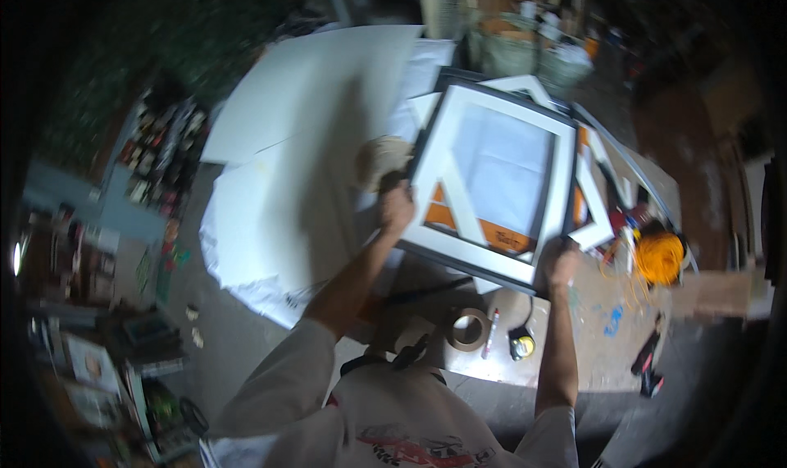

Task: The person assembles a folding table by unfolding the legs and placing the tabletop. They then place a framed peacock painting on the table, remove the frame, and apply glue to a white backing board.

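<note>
A black picture frame with a white mat border (426, 166) is held up over the table, tilted. My left hand (398, 209) grips its left edge, and my right hand (561, 263) grips its lower right corner. Through the frame's opening I can see white mat pieces and an orange sheet (500, 236) below. Other white mat strips and dark frame parts (596, 214) stick out behind it. A pale round roll (383, 158), blurred, lies beside my left hand.
Large white sheets (279, 148) cover the left side. Along the worktable's near edge (590, 337) lie a tape roll (468, 329), a marker (491, 334) and a tape measure (521, 343). Orange cord (659, 258) sits right, with a black-and-red tool (650, 361) near the edge. Filled sacks (508, 56) stand behind.
</note>
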`<state>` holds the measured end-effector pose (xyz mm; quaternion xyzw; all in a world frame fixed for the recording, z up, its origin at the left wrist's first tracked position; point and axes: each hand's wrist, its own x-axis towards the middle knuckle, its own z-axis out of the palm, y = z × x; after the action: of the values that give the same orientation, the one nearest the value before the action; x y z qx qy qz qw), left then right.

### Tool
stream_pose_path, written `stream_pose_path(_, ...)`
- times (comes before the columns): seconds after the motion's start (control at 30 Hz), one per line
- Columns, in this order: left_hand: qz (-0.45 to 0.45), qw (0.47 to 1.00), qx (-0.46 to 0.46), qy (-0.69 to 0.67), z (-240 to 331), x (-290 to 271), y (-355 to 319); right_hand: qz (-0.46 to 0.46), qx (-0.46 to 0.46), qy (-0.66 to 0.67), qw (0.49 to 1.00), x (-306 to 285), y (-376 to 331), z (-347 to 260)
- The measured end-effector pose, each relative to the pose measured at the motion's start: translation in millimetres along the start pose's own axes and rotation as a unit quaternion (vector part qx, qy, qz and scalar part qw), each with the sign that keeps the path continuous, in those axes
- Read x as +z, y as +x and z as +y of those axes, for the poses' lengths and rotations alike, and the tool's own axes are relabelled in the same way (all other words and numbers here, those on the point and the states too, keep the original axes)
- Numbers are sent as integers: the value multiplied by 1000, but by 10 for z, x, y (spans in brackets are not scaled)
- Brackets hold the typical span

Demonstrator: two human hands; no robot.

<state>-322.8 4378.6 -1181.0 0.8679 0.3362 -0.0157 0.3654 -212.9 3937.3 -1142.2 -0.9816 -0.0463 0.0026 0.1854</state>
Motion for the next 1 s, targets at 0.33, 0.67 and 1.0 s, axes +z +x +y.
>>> stream_pose_path(0.33,59,995,24,-71,-123,-62,-102,13,-8,97,995,-123,-59,-261)
stream_pose_path(0.67,242,939,4,-245,-1500,-1254,-823,-132,12,124,983,-1103,-604,-2266)
stream_pose_path(1.0,113,954,-112,-253,-3981,-2395,-1737,-313,-45,169,933,-536,-2876,-5544)
